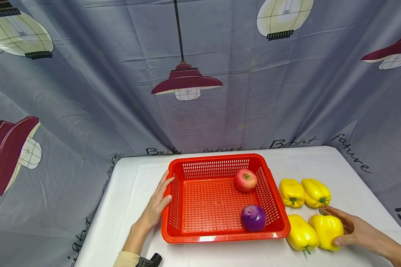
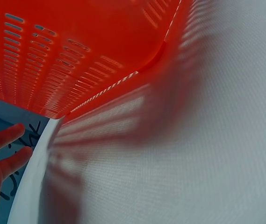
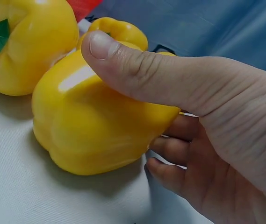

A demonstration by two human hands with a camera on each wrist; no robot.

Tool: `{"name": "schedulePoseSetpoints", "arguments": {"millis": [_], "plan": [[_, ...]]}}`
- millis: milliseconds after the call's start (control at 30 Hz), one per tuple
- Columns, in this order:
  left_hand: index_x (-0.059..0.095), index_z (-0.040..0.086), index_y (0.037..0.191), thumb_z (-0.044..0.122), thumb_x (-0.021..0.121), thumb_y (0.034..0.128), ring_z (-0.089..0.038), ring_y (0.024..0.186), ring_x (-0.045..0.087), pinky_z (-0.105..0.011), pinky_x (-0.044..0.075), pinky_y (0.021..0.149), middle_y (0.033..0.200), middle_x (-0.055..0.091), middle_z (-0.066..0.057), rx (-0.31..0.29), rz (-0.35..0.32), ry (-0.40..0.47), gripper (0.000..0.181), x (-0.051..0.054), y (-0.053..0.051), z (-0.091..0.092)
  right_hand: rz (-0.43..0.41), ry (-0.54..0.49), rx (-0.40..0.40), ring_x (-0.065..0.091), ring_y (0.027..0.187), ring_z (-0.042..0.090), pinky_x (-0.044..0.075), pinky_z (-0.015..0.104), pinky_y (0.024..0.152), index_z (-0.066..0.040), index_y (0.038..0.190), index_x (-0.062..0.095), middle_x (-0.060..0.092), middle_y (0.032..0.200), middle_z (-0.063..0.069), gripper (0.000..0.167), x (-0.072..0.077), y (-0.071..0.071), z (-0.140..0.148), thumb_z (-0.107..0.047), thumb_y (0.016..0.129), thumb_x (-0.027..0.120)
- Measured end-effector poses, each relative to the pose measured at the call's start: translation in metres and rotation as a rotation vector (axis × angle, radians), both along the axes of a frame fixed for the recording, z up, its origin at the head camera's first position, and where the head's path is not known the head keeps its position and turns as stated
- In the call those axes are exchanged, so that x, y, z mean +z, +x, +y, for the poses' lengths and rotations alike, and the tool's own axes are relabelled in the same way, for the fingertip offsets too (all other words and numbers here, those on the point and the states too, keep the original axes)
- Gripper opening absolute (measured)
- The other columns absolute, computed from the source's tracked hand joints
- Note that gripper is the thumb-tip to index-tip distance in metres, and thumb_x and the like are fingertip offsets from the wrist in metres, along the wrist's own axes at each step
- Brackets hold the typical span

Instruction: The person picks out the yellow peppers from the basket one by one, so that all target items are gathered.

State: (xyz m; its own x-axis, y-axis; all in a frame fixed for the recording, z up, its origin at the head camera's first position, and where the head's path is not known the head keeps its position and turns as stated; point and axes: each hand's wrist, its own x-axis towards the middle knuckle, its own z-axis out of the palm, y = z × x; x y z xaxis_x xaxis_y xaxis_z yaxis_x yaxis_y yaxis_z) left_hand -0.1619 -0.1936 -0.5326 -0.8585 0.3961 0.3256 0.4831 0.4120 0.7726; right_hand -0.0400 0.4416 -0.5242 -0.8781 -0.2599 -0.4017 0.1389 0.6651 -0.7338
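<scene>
Near the table's right side, my right hand [image 1: 352, 230] is curled round a yellow bell pepper [image 1: 327, 230]. In the right wrist view the thumb [image 3: 123, 65] lies over that glossy pepper [image 3: 95, 121], with the other fingers [image 3: 172, 149] behind it. The pepper rests on the white cloth. Beside it lies another yellow bell pepper [image 1: 300, 233]; two more peppers [image 1: 292, 193] sit behind. My left hand [image 1: 157, 204] touches the left rim of a red plastic basket [image 1: 217, 239], fingers fairly straight. The left wrist view shows fingers [image 2: 11, 161] beside the basket wall [image 2: 76, 65].
Inside the basket, a red apple [image 1: 245, 180] lies at the back right and a purple round item [image 1: 253, 218] at the front right. A grey curtain [image 1: 200, 122] with printed lamps hangs behind the white table [image 1: 130, 189]. The front peppers lie close to the basket's right rim.
</scene>
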Motion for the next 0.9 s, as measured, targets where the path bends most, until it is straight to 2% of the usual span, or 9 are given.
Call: {"name": "schedulePoseSetpoints", "arguments": {"millis": [233,367,467,533,600,700,800,833,900], "plan": [[0.037,0.012,0.155,0.029,0.043,0.0987,-0.029,0.152,0.018,-0.068,0.025,0.11,0.169,0.011,0.0,-0.007,0.004,0.0,0.059,0.001,0.0,0.001,-0.039,-0.055,-0.029,0.043,0.1,-0.024,0.05,0.017,0.084,0.025,0.147,0.007,0.022,0.147,0.049,0.092,0.007,0.004,0.001,-0.019,0.095,0.07],[0.037,0.013,0.155,0.029,0.042,0.0987,-0.029,0.152,0.018,-0.068,0.026,0.11,0.169,0.011,0.0,-0.007,0.009,-0.006,0.058,0.001,-0.002,0.0,-0.027,0.018,-0.03,0.06,0.122,0.019,0.051,0.017,0.084,0.025,0.146,0.006,0.021,0.147,0.049,0.092,0.016,0.005,0.0,-0.021,0.097,0.068],[0.037,0.013,0.155,0.028,0.042,0.0989,-0.03,0.151,0.019,-0.068,0.027,0.109,0.169,0.011,-0.001,-0.009,0.019,-0.013,0.058,0.001,-0.003,-0.001,0.01,0.05,-0.034,0.059,0.122,0.018,0.051,0.017,0.083,0.025,0.146,0.007,0.024,0.146,0.048,0.09,0.021,0.007,0.0,-0.022,0.099,0.066],[0.037,0.014,0.155,0.028,0.042,0.0989,-0.03,0.151,0.02,-0.068,0.028,0.108,0.169,0.012,-0.001,-0.006,0.022,-0.025,0.058,0.001,-0.003,-0.001,0.055,0.042,-0.026,0.051,0.114,-0.012,0.05,0.016,0.082,0.025,0.146,0.008,0.026,0.146,0.049,0.086,0.024,0.008,0.002,-0.019,0.099,0.065],[0.037,0.014,0.155,0.028,0.043,0.0992,-0.031,0.151,0.021,-0.068,0.03,0.108,0.169,0.012,-0.001,-0.002,0.024,-0.039,0.058,0.001,-0.003,-0.002,0.098,0.056,-0.024,0.034,0.103,-0.028,0.051,0.017,0.082,0.023,0.147,0.011,0.031,0.145,0.046,0.081,0.027,0.009,0.003,-0.017,0.1,0.063],[0.037,0.015,0.155,0.028,0.044,0.0993,-0.031,0.15,0.023,-0.067,0.033,0.106,0.169,0.013,0.0,0.007,0.022,-0.056,0.058,0.002,-0.002,-0.003,0.143,0.104,-0.006,0.056,0.121,0.003,0.056,0.035,0.086,0.021,0.149,0.011,0.034,0.145,0.045,0.076,0.033,0.009,0.003,-0.019,0.104,0.057],[0.037,0.016,0.156,0.028,0.046,0.0996,-0.03,0.15,0.024,-0.066,0.034,0.106,0.169,0.013,0.001,0.008,0.021,-0.069,0.058,0.003,-0.002,-0.004,0.152,0.164,-0.002,0.058,0.123,0.037,0.056,0.049,0.084,0.019,0.151,0.01,0.034,0.145,0.044,0.074,0.039,0.008,0.001,-0.023,0.106,0.052],[0.037,0.016,0.156,0.028,0.046,0.0996,-0.03,0.15,0.024,-0.065,0.035,0.106,0.168,0.013,0.001,0.007,0.022,-0.072,0.058,0.003,-0.002,-0.005,0.161,0.169,0.001,0.057,0.123,0.039,0.056,0.049,0.083,0.018,0.151,0.01,0.033,0.145,0.045,0.073,0.04,0.008,0.001,-0.024,0.107,0.05],[0.038,0.015,0.156,0.028,0.047,0.0997,-0.029,0.15,0.023,-0.065,0.034,0.107,0.168,0.014,0.001,0.006,0.028,-0.083,0.058,0.004,-0.002,-0.005,0.203,0.176,-0.002,0.059,0.121,0.011,0.057,0.037,0.082,0.017,0.152,0.014,0.036,0.144,0.044,0.071,0.042,0.007,0.0,-0.022,0.106,0.052]]}}
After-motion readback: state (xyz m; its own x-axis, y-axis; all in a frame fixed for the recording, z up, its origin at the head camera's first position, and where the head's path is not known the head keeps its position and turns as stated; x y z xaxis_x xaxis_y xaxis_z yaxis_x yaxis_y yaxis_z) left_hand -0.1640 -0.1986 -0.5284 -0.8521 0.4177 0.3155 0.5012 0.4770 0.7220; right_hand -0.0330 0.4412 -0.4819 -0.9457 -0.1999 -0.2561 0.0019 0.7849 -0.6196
